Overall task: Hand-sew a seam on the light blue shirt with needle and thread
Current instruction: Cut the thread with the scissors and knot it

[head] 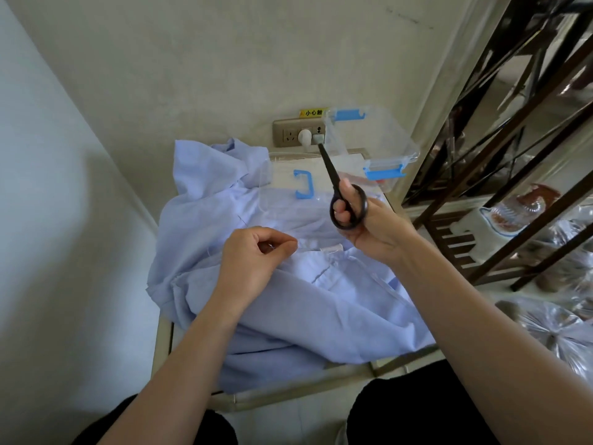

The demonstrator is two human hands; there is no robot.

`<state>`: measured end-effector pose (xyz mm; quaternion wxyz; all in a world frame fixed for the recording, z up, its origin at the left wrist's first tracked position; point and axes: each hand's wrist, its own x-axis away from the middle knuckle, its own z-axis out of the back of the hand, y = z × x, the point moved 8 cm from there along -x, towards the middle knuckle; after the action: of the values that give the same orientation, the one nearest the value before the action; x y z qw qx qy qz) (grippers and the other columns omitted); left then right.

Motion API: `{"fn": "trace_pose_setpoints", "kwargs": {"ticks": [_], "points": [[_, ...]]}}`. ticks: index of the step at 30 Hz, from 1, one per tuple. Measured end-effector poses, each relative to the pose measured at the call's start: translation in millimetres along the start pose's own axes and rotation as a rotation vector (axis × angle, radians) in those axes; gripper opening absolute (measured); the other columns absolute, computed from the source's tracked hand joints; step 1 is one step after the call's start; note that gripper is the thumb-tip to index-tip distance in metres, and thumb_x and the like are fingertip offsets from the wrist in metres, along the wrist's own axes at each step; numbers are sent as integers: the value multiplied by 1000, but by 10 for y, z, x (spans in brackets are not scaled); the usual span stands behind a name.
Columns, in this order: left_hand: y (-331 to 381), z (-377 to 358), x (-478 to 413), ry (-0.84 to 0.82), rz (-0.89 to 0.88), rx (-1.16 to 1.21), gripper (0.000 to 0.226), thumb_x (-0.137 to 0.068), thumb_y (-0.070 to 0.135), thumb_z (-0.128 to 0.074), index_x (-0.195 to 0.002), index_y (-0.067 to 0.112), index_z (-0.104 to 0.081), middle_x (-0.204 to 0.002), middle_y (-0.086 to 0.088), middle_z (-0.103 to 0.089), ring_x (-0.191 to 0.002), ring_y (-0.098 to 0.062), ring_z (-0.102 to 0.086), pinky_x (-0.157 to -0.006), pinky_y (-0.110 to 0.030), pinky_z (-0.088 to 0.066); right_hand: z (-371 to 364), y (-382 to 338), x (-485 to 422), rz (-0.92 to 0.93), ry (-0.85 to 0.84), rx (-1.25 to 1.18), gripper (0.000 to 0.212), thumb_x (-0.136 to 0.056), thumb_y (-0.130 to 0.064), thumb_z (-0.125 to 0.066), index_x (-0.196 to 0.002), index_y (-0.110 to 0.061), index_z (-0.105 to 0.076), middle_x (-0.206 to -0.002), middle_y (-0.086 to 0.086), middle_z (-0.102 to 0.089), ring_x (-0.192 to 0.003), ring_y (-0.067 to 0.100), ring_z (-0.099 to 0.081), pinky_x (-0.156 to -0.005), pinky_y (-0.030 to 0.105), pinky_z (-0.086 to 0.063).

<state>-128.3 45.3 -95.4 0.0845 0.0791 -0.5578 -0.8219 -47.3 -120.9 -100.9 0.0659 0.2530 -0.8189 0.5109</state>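
The light blue shirt (301, 319) lies crumpled over a small table. My left hand (253, 261) hovers over its middle, thumb and forefinger pinched together on something thin, likely the needle or thread; it is too fine to make out. A dark line of thread (241, 220) shows on the cloth just beyond that hand. My right hand (372, 226) holds black scissors (340, 191) by the loops above the shirt, blades closed and pointing away toward the wall.
A clear plastic box (369, 139) with blue clasps stands at the table's back right, its clear lid (288, 184) with a blue handle lying beside it. A wall socket (298, 134) sits behind. A dark metal shelf (500, 155) with bagged items rises at the right.
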Motion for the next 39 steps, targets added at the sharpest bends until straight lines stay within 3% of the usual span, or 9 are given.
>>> {"fn": "trace_pose_setpoints", "kwargs": {"ticks": [4, 6, 11, 15, 18, 23, 30, 36, 39], "points": [[-13, 31, 78, 39, 0, -13, 22, -82, 10, -76, -71, 29, -72, -64, 19, -68, -57, 4, -55, -61, -7, -41, -75, 82, 340, -69, -148, 27, 43, -82, -56, -58, -77, -15, -46, -67, 3, -49, -56, 12, -50, -56, 19, -51], [8, 37, 111, 66, 7, -17, 18, -82, 9, -75, -72, 24, -74, -65, 19, -68, -56, 6, -56, -60, -6, -41, -157, 134, 483, -79, -252, 84, 49, -77, -61, -61, -80, -15, -43, -72, 6, -46, -62, 17, -50, -62, 24, -50], [35, 55, 168, 125, 30, -45, 8, -82, 13, -75, -77, 19, -77, -73, 14, -71, -61, 7, -60, -61, -6, -43, -172, 238, 791, -82, -285, 322, 49, -82, -59, -61, -88, -14, -44, -72, 11, -46, -63, 20, -49, -63, 28, -49], [18, 62, 207, 133, 30, -38, 5, -82, 15, -76, -77, 17, -77, -75, 11, -73, -68, 3, -64, -67, -11, -49, -107, 199, 1083, -21, -255, 560, 42, -93, -50, -53, -77, -12, -43, -64, 10, -51, -55, 21, -45, -56, 27, -40], [30, 45, 230, 133, 25, -30, 4, -83, 14, -75, -80, 13, -79, -75, 10, -73, -68, 4, -64, -69, -12, -49, -84, 156, 1256, -12, -246, 591, 43, -95, -47, -52, -71, -13, -41, -60, 9, -53, -51, 20, -44, -58, 35, -28], [63, 21, 271, 153, 30, -13, 4, -84, 16, -75, -84, 14, -78, -78, 10, -73, -70, 3, -65, -72, -14, -51, -54, 230, 1328, -89, -262, 693, 41, -89, -51, -54, -84, -12, -42, -62, 11, -55, -48, 19, -48, -52, 30, -23], [119, -10, 325, 137, -14, 10, 4, -84, 17, -75, -81, 18, -78, -77, 9, -74, -72, -1, -67, -72, -17, -53, -83, 319, 1286, -45, -225, 617, 38, -93, -41, -58, -77, -10, -44, -60, 12, -56, -41, 15, -49, -54, 34, -23], [172, -13, 343, 171, -38, 45, 5, -85, 14, -74, -81, 16, -78, -80, 8, -75, -75, -2, -68, -72, -14, -51, -87, 366, 1242, -3, -165, 625, 37, -92, -39, -62, -105, -7, -50, -63, 10, -60, -46, 18, -53, -45, 23, -34], [196, -12, 354, 190, -53, 52, 5, -85, 15, -75, -82, 17, -78, -80, 11, -74, -76, -2, -68, -73, -15, -52, -77, 394, 1227, 7, -136, 635, 35, -91, -36, -64, -109, -11, -48, -61, 6, -61, -47, 19, -54, -47, 23, -40]]}}
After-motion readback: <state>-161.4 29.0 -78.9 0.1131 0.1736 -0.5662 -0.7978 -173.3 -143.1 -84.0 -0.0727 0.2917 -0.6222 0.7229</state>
